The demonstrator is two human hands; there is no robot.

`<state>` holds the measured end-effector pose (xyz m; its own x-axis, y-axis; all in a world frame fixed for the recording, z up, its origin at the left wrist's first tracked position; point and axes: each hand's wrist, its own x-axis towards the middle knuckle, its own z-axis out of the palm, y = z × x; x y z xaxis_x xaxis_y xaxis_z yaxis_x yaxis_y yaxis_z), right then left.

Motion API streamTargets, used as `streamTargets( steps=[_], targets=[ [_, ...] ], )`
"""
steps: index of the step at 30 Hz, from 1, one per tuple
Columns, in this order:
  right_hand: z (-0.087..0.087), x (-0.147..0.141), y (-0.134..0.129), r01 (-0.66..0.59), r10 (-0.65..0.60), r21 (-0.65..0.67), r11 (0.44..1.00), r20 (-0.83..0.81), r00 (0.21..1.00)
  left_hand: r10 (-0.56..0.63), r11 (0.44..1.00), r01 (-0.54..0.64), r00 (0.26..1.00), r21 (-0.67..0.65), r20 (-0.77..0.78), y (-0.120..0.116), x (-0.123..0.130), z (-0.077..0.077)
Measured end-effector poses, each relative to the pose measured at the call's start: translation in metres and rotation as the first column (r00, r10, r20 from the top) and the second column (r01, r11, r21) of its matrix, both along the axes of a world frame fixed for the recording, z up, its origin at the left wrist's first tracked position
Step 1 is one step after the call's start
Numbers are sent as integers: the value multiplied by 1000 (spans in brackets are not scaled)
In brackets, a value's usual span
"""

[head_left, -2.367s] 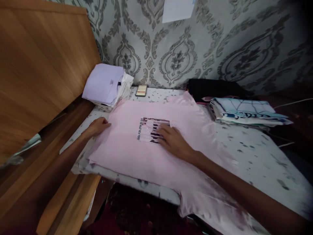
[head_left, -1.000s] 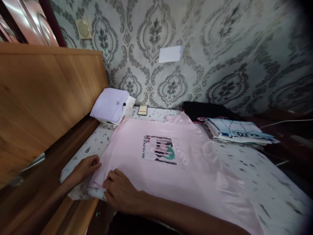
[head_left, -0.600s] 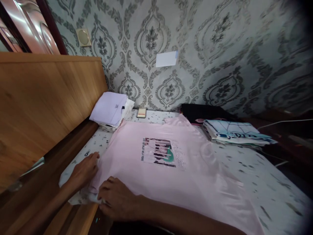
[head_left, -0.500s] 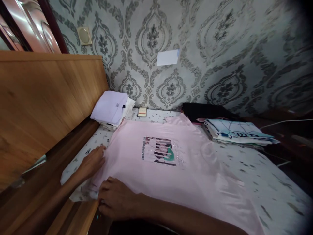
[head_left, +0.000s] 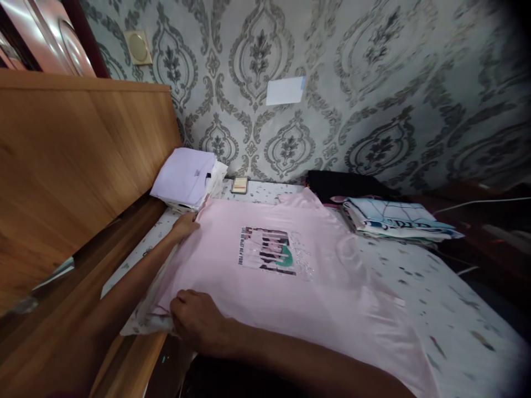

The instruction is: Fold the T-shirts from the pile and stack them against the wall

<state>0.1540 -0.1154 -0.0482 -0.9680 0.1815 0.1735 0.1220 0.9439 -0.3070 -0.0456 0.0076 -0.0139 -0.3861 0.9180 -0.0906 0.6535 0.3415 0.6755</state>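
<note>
A pink T-shirt (head_left: 332,260) with a printed picture lies spread sideways over the white patterned sheet (head_left: 452,298). My left hand (head_left: 185,226) is at the far left corner of its hem, fingers closed on the fabric. Near the front left corner of the hem, my right hand (head_left: 197,318) has its fingers curled round the shirt's edge. Some fingertips of both hands are hidden by the cloth.
Folded lilac clothes (head_left: 185,174) are stacked at the back left beside a wooden panel (head_left: 83,160). A small box (head_left: 239,185) stands by the wall. Black folded cloth (head_left: 344,185) and a white-blue folded stack (head_left: 394,215) lie at the back right.
My left hand has moved away from me along the hem to the shirt's far left corner. My right hand has shifted slightly and stays at the near corner.
</note>
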Motion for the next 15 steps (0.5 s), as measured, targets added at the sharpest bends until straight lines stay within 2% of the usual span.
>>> streamTargets(
  steps=[6, 9, 12, 15],
  targets=[
    [2, 3, 1, 11, -12, -35, 999, -26, 1000, 12, 999, -4, 978, -38, 206, 9, -8, 3],
    [4, 6, 2, 6, -10, -69, 998, -58, 998, 9, 998, 7, 965, -61, 263, 12, -10, 2],
    [9, 8, 2, 10, -14, -93, 996, -39, 999, 13, 998, 4, 972, -69, 235, 12, -17, 1],
    [17, 8, 1, 34, -31, -106, 994, 34, 999, 14, 998, -4, 991, -69, 136, 12, -27, -1]
  ],
)
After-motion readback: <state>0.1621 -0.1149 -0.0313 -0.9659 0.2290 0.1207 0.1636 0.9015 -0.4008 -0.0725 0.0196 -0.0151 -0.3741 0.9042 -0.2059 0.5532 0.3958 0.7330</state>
